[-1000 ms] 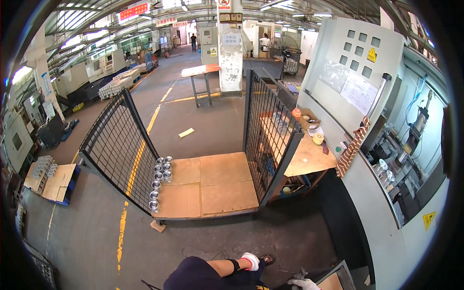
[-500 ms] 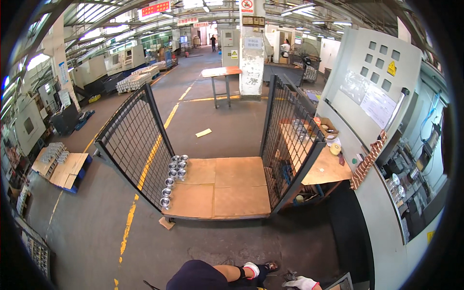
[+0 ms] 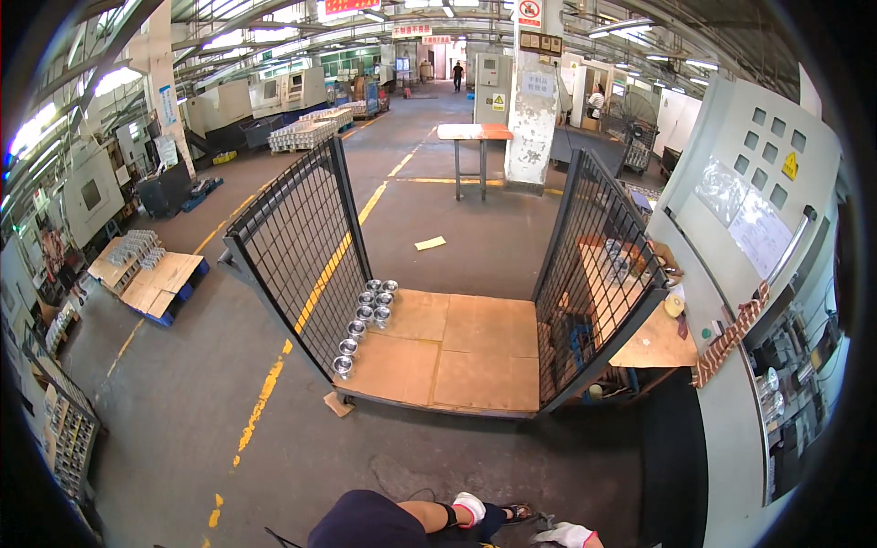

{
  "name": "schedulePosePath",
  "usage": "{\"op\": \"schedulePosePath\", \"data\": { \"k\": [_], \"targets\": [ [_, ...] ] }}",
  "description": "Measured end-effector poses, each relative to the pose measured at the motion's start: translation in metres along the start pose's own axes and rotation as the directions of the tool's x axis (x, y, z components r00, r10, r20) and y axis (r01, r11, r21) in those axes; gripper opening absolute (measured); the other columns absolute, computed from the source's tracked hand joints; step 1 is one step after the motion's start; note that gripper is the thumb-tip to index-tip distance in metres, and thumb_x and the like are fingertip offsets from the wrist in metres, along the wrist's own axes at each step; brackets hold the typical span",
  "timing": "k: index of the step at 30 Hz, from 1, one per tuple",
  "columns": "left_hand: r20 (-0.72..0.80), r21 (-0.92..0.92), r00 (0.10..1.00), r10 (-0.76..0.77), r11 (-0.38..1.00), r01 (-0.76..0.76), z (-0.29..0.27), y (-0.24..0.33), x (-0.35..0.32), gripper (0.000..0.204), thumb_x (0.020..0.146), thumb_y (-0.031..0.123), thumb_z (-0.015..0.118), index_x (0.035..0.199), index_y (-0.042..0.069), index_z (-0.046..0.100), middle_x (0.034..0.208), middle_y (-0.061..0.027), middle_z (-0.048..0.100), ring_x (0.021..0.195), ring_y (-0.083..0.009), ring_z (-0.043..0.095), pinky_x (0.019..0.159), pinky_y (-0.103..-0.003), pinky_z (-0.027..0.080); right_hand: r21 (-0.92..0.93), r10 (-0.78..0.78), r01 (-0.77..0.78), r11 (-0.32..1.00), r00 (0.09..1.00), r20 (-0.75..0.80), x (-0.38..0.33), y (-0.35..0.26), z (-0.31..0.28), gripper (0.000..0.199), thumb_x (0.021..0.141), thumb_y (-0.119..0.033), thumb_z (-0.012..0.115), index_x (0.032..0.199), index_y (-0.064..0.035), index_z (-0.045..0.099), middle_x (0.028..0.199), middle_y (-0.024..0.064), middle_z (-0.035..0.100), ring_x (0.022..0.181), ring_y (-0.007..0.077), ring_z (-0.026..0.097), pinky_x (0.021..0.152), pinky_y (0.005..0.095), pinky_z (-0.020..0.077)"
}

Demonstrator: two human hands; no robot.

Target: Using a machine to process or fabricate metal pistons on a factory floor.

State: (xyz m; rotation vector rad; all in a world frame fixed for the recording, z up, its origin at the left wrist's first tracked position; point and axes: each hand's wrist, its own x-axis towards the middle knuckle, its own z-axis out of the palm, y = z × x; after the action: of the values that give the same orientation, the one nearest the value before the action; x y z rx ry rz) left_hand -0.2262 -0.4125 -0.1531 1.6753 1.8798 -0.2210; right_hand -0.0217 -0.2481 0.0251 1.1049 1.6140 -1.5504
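My left hand [image 3: 470,509], in a white glove, is low in the view beside my shoe [image 3: 520,513]. A black band circles that forearm. Its fingers are too small and too turned away to read. To its right, at the lower edge, is my right hand [image 3: 568,534] in a white glove with a reddish cuff. A dark grey patch shows at its fingertips, either soiled glove or a small object; I cannot tell. Ahead stands a mesh-sided cart [image 3: 488,411]. Several shiny round metal parts [image 3: 365,313] stand along the left of its cardboard-covered deck.
Right of the cart is a wooden worktable [image 3: 656,342], then a grey machine [image 3: 731,402] with more shiny parts inside. A pallet of metal parts [image 3: 164,288] sits on the left. Farther off are a small table [image 3: 475,132], a pillar [image 3: 532,119] and a distant person [image 3: 458,75].
The view has turned left, so the cart, machine and pillar appear farther right. Both gloved hands stay nearly in place at the lower edge. The parts on the cart are unchanged.
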Motion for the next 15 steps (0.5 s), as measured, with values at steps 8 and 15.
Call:
{"op": "schedulePosePath", "data": {
  "k": [8, 15],
  "targets": [
    [0.111, 0.006, 0.994, -0.004, 1.000, 0.003, 0.028, -0.016, 0.012, 0.025, 0.081, 0.024, 0.057, 0.093, 0.012, 0.075, 0.092, -0.0119, 0.073, 0.087, -0.0291, 0.071, 0.068, -0.044, 0.055, 0.102, -0.057, 0.047, 0.994, 0.994, 0.098, -0.016, -0.009, 0.006, 0.023, 0.082, -0.029, 0.073, 0.090, -0.0077, 0.071, 0.069, 0.0053, 0.067, 0.052, 0.0149, 0.059, 0.045, 0.0271, 0.0448],
    [0.014, -0.043, 1.000, -0.008, 0.999, 0.009, -0.031, -0.003, -0.028, 0.023, 0.081, 0.018, 0.055, 0.092, 0.013, 0.075, 0.095, -0.0121, 0.073, 0.089, -0.0298, 0.071, 0.069, -0.044, 0.056, 0.078, 0.030, -0.037, 0.996, 0.995, 0.093, 0.016, 0.014, 0.019, 0.018, 0.086, -0.018, 0.068, 0.096, -0.0028, 0.066, 0.082, 0.0127, 0.069, 0.066, 0.0258, 0.068, 0.054, 0.0404, 0.0574]
  ]
}}
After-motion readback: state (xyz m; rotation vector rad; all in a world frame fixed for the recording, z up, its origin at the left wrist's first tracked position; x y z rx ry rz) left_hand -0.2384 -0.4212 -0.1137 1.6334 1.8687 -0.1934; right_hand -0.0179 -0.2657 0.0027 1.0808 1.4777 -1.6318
